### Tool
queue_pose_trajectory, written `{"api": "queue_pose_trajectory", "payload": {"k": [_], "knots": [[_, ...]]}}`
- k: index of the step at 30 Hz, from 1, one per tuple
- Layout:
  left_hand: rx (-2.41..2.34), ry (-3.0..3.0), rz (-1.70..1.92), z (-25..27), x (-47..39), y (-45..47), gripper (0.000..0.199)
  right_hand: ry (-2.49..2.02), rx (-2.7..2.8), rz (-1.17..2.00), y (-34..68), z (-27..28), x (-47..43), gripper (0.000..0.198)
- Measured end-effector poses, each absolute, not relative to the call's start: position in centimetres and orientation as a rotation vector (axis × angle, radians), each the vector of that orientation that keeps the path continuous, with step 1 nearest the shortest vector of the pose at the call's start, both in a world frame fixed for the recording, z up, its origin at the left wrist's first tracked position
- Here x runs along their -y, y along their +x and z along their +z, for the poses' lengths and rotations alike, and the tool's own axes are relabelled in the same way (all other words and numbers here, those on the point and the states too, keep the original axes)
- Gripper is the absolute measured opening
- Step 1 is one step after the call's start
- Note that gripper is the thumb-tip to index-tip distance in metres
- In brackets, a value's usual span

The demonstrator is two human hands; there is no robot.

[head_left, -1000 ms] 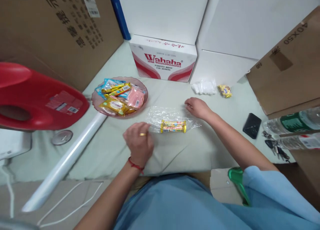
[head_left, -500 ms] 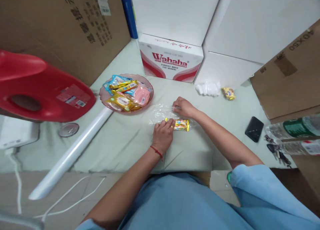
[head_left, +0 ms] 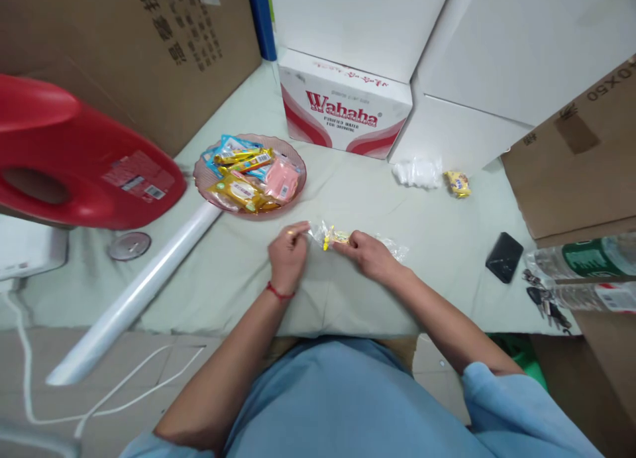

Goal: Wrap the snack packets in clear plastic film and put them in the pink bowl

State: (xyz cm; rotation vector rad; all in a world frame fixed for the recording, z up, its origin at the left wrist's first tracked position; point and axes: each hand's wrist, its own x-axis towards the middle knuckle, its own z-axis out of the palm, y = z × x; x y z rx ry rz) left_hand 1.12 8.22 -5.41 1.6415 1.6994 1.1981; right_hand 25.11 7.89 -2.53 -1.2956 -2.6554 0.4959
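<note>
On the cloth-covered table, a small yellow snack packet lies with clear plastic film around it. My left hand is closed and pinches the film's left end, pulling it out to the side. Over the packet's right part, my right hand is closed, its index finger pointing left along the wrapper and hiding some of it. More of the clear film sticks out beyond the right hand. Behind and left stands a pink glass dish holding several wrapped snacks in yellow, blue and pink.
A red jug and a long white roll occupy the left. At the back stands a Wahaha box, near crumpled white plastic and another yellow packet. A black phone-like object, keys and plastic bottles lie right.
My left hand has moved off the packet leftward and now pinches the film's end. My right hand has come down from the film onto the packet. The view has shifted slightly.
</note>
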Motion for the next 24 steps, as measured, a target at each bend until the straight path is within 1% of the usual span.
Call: {"api": "queue_pose_trajectory", "payload": {"k": [2,4,7,8,9,12,13,14,16,18,22,24], "knots": [[-1.958,1.473,1.180,-4.9,-8.7,0.7,0.038,-1.309,2.672,0.459,24.8,-2.3,-7.8,0.039],[-2.107,1.472,1.061,-4.5,-9.1,1.3,0.046,-1.316,2.682,0.437,24.6,-2.1,-7.7,0.039],[-2.148,1.578,0.916,-4.3,-9.5,3.3,0.055,-1.312,2.682,0.444,24.5,-2.1,-7.7,0.035],[-2.137,1.604,0.903,-4.3,-9.6,3.9,0.055,-1.309,2.678,0.455,24.5,-2.2,-7.7,0.034],[-2.107,1.621,0.909,-4.3,-9.7,4.5,0.049,-1.315,2.662,0.475,24.5,-2.2,-7.7,0.034],[-1.940,1.560,1.012,-4.2,-9.5,5.4,0.015,-1.358,2.577,0.591,24.4,-2.3,-7.7,0.035],[-1.886,1.527,1.060,-4.1,-9.2,5.6,0.006,-1.369,2.551,0.627,24.3,-2.3,-7.7,0.035],[-1.843,1.512,1.110,-3.9,-8.9,5.7,0.005,-1.372,2.538,0.647,24.3,-2.3,-7.7,0.035],[-1.772,1.591,1.175,-3.4,-7.9,6.2,0.009,-1.352,2.546,0.643,24.1,-2.4,-7.7,0.034],[-1.657,1.785,1.150,-3.0,-6.8,6.9,0.015,-1.331,2.566,0.595,24.2,-2.3,-7.6,0.033],[-1.426,2.129,0.942,-3.1,-5.0,7.9,0.031,-1.231,2.550,0.488,25.4,-2.0,-6.4,0.026],[-1.414,2.243,0.846,-3.4,-4.3,8.0,0.038,-1.176,2.504,0.481,26.9,-1.8,-5.0,0.028]]}}
